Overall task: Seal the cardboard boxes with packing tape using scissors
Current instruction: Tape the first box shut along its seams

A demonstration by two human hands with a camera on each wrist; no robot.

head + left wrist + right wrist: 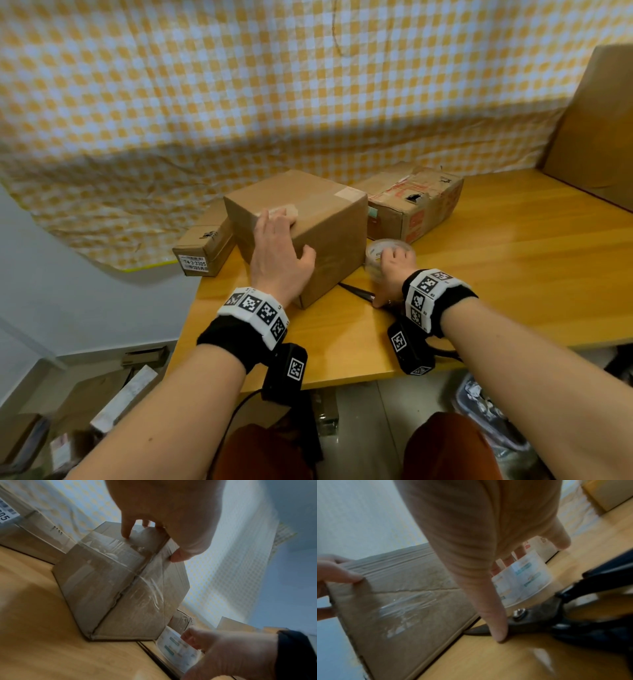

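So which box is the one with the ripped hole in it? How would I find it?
Start at the yellow wooden table and find the big plain box under the left hand. Look just behind it, toward the checked cloth, for the battered box. It alone has red printing, a black torn hole and peeling tape; the small box on the other side has a white label.

Boxes crowd table's left; right side open.

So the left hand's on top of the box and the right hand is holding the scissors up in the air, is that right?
Not quite. The left hand is on the box, but the scissors lie flat on the table, as the right wrist view shows; the right hand only touches them.
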